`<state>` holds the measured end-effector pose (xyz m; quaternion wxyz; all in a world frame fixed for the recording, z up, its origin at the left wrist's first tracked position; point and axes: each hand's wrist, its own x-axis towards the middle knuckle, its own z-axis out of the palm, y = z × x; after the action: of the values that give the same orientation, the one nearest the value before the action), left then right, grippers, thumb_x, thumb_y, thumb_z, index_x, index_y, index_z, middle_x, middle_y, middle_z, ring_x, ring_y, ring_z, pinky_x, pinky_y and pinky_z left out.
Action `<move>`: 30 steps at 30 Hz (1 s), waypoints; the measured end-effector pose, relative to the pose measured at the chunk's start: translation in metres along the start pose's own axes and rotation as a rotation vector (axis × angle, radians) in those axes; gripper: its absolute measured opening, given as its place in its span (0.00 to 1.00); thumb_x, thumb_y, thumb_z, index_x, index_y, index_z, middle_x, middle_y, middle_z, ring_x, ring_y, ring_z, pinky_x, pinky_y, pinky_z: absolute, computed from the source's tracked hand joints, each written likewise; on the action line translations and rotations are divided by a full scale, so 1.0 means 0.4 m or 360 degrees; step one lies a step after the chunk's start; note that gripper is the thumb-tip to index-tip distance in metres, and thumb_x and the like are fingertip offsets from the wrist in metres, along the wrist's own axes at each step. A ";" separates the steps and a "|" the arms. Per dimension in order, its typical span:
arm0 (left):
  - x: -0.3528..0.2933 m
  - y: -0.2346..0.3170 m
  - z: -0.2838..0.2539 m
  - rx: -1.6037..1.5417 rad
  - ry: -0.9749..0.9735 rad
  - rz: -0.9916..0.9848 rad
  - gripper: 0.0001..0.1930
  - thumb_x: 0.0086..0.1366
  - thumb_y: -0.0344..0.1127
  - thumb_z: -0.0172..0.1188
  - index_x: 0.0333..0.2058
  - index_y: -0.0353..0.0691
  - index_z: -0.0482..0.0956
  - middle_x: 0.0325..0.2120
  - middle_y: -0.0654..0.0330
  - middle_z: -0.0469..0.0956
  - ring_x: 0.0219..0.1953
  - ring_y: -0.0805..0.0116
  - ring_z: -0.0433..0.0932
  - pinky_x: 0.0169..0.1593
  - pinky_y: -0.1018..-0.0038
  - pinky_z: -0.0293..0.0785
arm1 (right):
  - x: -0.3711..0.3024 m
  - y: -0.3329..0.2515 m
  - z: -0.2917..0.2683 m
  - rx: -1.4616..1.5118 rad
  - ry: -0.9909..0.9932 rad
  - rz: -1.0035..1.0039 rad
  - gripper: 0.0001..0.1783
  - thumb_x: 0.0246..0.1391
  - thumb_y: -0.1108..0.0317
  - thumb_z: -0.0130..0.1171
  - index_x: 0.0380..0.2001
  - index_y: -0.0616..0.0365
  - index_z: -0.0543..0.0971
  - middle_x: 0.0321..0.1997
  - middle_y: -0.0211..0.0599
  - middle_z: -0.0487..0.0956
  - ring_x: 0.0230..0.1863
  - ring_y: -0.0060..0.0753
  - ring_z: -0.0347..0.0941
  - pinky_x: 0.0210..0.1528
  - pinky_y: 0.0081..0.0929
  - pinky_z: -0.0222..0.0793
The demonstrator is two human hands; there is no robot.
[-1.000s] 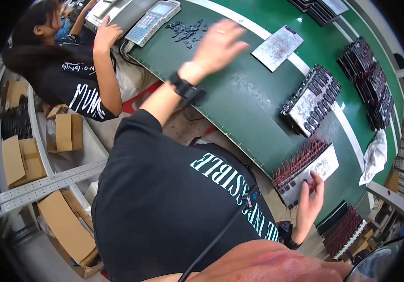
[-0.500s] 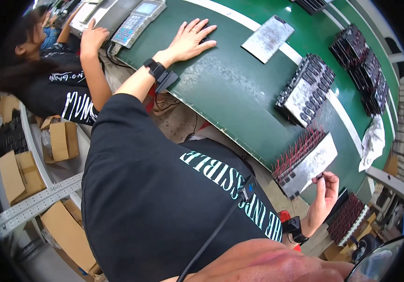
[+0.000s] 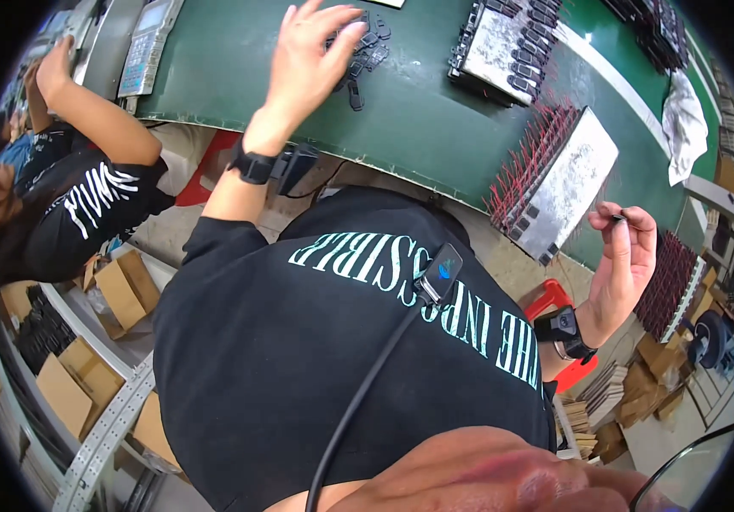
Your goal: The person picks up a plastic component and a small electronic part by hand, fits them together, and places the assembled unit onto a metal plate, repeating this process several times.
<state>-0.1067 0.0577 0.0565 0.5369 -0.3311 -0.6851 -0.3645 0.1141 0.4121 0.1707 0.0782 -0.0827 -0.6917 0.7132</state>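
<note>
My left hand is open, its fingers spread, at the edge of a loose cluster of small black parts on the green table. The parts look like flat black pieces with rounded ends; their exact kind is unclear. At the right, my right hand pinches a small black part between thumb and fingers, and only a sliver of it shows. Just left of that hand lies a pale metal plate, with a row of red wires along its left side and black pieces at its near end.
A second plate, edged with black parts, lies farther back. A white cloth hangs at the table's right end. A grey keypad device stands far left, near a co-worker's arm. A red stool is beside my right wrist.
The view has swung to the right. My left hand has lifted off the black parts, uncovering them. My right hand keeps its pinch.
</note>
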 end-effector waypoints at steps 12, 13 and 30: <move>0.046 0.133 -0.034 0.0682 -0.1485 -0.0204 0.08 0.56 0.36 0.67 0.33 0.42 0.82 0.32 0.61 0.78 0.38 0.61 0.76 0.44 0.66 0.74 | 0.013 0.042 0.008 -0.0039 0.0091 -0.0105 0.10 0.62 0.76 0.56 0.46 0.63 0.75 0.45 0.38 0.79 0.41 0.28 0.77 0.50 0.26 0.72; 0.050 0.135 -0.028 0.0656 -0.1476 -0.0192 0.08 0.56 0.36 0.67 0.33 0.42 0.82 0.32 0.61 0.78 0.38 0.61 0.76 0.44 0.66 0.74 | 0.012 0.037 0.015 -0.0023 0.0070 -0.0094 0.10 0.62 0.76 0.56 0.46 0.64 0.75 0.44 0.38 0.79 0.41 0.28 0.77 0.50 0.26 0.71; 0.192 0.249 0.009 -0.0148 -0.1557 -0.0840 0.09 0.64 0.27 0.59 0.43 0.35 0.82 0.33 0.56 0.83 0.36 0.61 0.83 0.39 0.74 0.80 | 0.035 0.046 0.027 0.0053 0.0234 0.0046 0.09 0.61 0.75 0.58 0.44 0.65 0.78 0.40 0.36 0.80 0.39 0.26 0.78 0.46 0.22 0.72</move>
<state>-0.0399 0.1169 0.1453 0.0316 -0.3022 -0.8973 -0.3203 0.0982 0.4041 0.1525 0.1199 -0.1436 -0.6709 0.7176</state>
